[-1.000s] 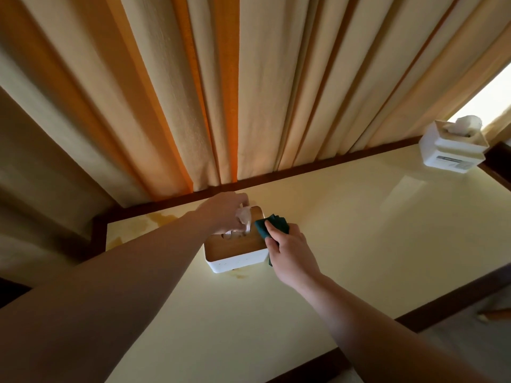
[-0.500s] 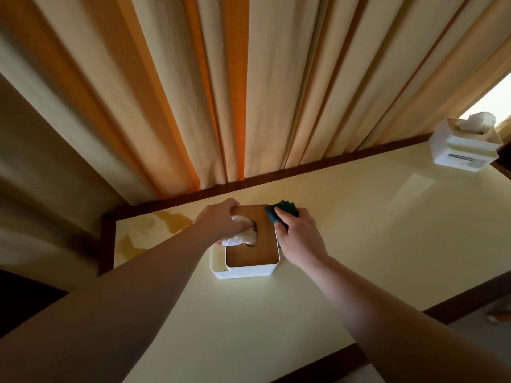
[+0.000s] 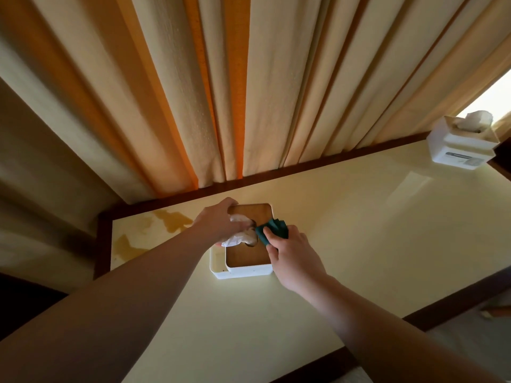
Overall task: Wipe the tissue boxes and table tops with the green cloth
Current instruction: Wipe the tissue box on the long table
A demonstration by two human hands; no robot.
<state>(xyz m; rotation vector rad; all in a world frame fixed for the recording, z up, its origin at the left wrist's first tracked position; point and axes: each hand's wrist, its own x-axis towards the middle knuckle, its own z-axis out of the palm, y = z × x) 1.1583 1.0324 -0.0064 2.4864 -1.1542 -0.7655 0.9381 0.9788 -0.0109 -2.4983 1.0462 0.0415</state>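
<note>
A white tissue box [image 3: 243,269] with a wooden lid stands on the cream table top [image 3: 345,230], near its back edge. A white tissue [image 3: 239,239] sticks out of the lid's slot. My left hand [image 3: 218,222] rests on the box's far left corner and over the tissue, holding the box. My right hand [image 3: 296,258] grips a folded green cloth [image 3: 272,230] and presses it on the right side of the lid. A second white tissue box [image 3: 460,146] with a tissue on top stands at the table's far right corner.
Striped beige and orange curtains [image 3: 235,92] hang right behind the table's dark wooden border [image 3: 304,164]. Yellow-brown stains [image 3: 171,221] mark the table's left end. The table's front edge [image 3: 442,310] runs across the lower right, with floor beyond.
The box now sits flat with its lid facing up, after being tilted a second ago. My right hand has slid the green cloth from the lid's far corner toward its middle right.
</note>
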